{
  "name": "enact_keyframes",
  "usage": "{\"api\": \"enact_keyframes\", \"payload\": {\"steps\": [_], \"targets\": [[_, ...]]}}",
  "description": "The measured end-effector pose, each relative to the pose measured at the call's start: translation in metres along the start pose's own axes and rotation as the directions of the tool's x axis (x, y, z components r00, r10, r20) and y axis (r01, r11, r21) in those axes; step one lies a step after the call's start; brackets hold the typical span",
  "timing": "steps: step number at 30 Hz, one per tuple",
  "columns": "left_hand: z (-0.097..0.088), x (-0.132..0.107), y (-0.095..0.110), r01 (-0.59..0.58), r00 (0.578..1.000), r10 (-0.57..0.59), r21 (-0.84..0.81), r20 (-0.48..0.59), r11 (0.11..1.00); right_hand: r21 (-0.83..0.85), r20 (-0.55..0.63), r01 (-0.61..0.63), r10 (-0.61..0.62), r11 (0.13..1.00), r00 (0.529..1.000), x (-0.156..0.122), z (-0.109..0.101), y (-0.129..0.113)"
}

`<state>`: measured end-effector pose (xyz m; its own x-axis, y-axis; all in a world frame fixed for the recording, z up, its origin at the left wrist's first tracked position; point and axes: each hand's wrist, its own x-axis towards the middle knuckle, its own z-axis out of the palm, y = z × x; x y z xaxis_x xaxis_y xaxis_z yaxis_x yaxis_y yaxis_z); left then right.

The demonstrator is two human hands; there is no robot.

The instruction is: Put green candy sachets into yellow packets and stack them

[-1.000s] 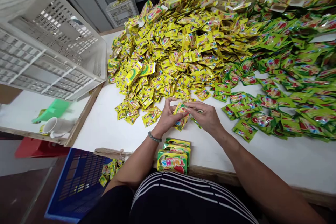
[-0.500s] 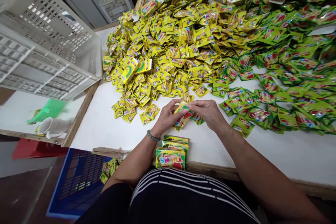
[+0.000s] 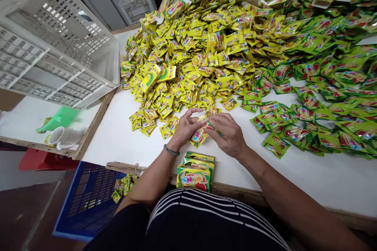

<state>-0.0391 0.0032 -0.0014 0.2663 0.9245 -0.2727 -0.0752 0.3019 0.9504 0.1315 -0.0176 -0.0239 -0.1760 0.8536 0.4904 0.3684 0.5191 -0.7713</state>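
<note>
My left hand [image 3: 186, 128] is closed on a small yellow-and-green printed box [image 3: 198, 138], its thumb across the top face. At the right end of that box is my right hand [image 3: 228, 135], fingers curled and pinched on a green sachet [image 3: 209, 126] that is mostly hidden by them. Just below my hands, several printed boxes [image 3: 193, 178] lettered TWINS lean in a row by the table's front edge. Yellow sachets [image 3: 188, 74] are heaped ahead of my hands, and green sachets [image 3: 297, 133] spread out to the right.
A large white plastic crate [image 3: 97, 82] lies tilted at the left. Beside it on a side table are a white mug [image 3: 66, 136] and a green plastic piece [image 3: 60, 119]. Below the edge is a blue crate [image 3: 73, 211] with sachets inside. Wooden strips border the white table [image 3: 114, 137].
My right hand has turned over the box's end, covering the green sachets that hung beneath its fingers. The box has tipped to show more lettering. The view has shifted slightly.
</note>
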Motion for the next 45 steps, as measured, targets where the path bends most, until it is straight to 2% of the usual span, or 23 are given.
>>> {"api": "enact_keyframes", "payload": {"steps": [3, 5, 8, 9, 10, 11, 13, 15, 16, 19, 21, 23, 24, 26, 28, 30, 32, 33, 37, 40, 43, 45], "targets": [[-0.003, 0.000, 0.004, 0.009, 0.999, -0.010, 0.023, 0.034, 1.000, 0.039, 0.063, -0.036, 0.034, 0.999, 0.997, 0.005, -0.006, -0.001], [-0.004, 0.001, 0.007, 0.032, 0.990, -0.042, 0.074, 0.135, 0.997, 0.011, 0.063, -0.118, 0.117, 0.993, 0.991, 0.008, -0.017, 0.003], [-0.004, 0.002, 0.006, 0.044, 0.931, -0.118, 0.215, 0.345, 0.976, -0.195, -0.009, -0.283, 0.287, 0.939, 0.958, 0.007, -0.032, 0.017], [-0.003, 0.003, 0.005, 0.020, 0.919, -0.121, 0.263, 0.375, 0.965, -0.285, -0.015, -0.321, 0.331, 0.903, 0.943, 0.004, -0.034, 0.023], [-0.003, 0.005, 0.004, -0.018, 0.928, -0.099, 0.310, 0.359, 0.951, -0.371, 0.000, -0.339, 0.365, 0.864, 0.931, 0.001, -0.035, 0.029], [-0.002, 0.006, 0.003, -0.060, 0.955, -0.052, 0.364, 0.291, 0.930, -0.448, 0.031, -0.337, 0.391, 0.828, 0.920, -0.003, -0.034, 0.035], [0.000, 0.011, 0.002, -0.097, 0.995, 0.078, 0.515, 0.059, 0.851, -0.543, 0.094, -0.312, 0.425, 0.780, 0.900, -0.009, -0.030, 0.045], [0.001, 0.017, 0.004, -0.027, 0.977, 0.165, 0.682, -0.138, 0.730, -0.550, 0.119, -0.312, 0.443, 0.774, 0.888, -0.012, -0.025, 0.051], [0.001, 0.020, 0.005, 0.024, 0.967, 0.176, 0.748, -0.186, 0.663, -0.533, 0.109, -0.332, 0.452, 0.778, 0.885, -0.012, -0.024, 0.052], [0.004, 0.033, 0.007, 0.085, 0.957, 0.199, 0.860, -0.211, 0.503, -0.455, 0.005, -0.437, 0.493, 0.776, 0.870, -0.006, -0.024, 0.054], [0.007, 0.044, 0.004, 0.061, 0.957, 0.225, 0.880, -0.186, 0.470, -0.383, -0.057, -0.515, 0.537, 0.767, 0.842, -0.002, -0.027, 0.054], [0.008, 0.053, -0.003, 0.041, 0.965, 0.202, 0.854, -0.169, 0.519, -0.252, -0.084, -0.583, 0.583, 0.772, 0.808, 0.002, -0.029, 0.055], [0.008, 0.056, -0.006, 0.035, 0.970, 0.175, 0.813, -0.167, 0.581, -0.147, -0.078, -0.608, 0.604, 0.780, 0.793, 0.004, -0.029, 0.054], [0.007, 0.057, -0.009, 0.010, 0.982, 0.115, 0.649, -0.151, 0.761, 0.140, -0.044, -0.623, 0.633, 0.770, 0.773, 0.007, -0.028, 0.052], [0.005, 0.050, -0.008, -0.012, 0.996, 0.044, 0.390, -0.073, 0.921, 0.416, 0.008, -0.595, 0.652, 0.687, 0.758, 0.010, -0.023, 0.047], [0.004, 0.039, -0.003, 0.028, 0.998, -0.036, 0.159, 0.047, 0.987, 0.566, 0.065, -0.572, 0.659, 0.594, 0.749, 0.012, -0.017, 0.040], [0.004, 0.027, 0.003, 0.084, 0.990, -0.087, 0.034, 0.109, 0.996, 0.603, 0.121, -0.574, 0.648, 0.554, 0.752, 0.013, -0.011, 0.034], [0.005, 0.022, 0.005, 0.095, 0.990, -0.094, -0.004, 0.103, 0.995, 0.597, 0.142, -0.578, 0.635, 0.557, 0.759, 0.013, -0.009, 0.032], [0.008, 0.009, 0.000, 0.049, 0.999, -0.050, -0.044, -0.017, 0.998, 0.444, 0.173, -0.593, 0.585, 0.671, 0.792, 0.008, -0.005, 0.029], [0.008, 0.008, -0.008, 0.033, 0.999, -0.032, 0.021, -0.016, 0.999, 0.421, 0.197, -0.593, 0.569, 0.687, 0.799, 0.004, -0.006, 0.027], [0.001, 0.012, -0.003, 0.078, 0.984, -0.100, 0.151, 0.148, 0.985, 0.461, 0.271, -0.603, 0.543, 0.651, 0.795, 0.001, -0.007, 0.027], [-0.011, 0.017, 0.013, 0.054, 0.971, -0.120, 0.301, 0.205, 0.952, 0.435, 0.290, -0.615, 0.544, 0.658, 0.787, -0.001, -0.008, 0.029]]}}
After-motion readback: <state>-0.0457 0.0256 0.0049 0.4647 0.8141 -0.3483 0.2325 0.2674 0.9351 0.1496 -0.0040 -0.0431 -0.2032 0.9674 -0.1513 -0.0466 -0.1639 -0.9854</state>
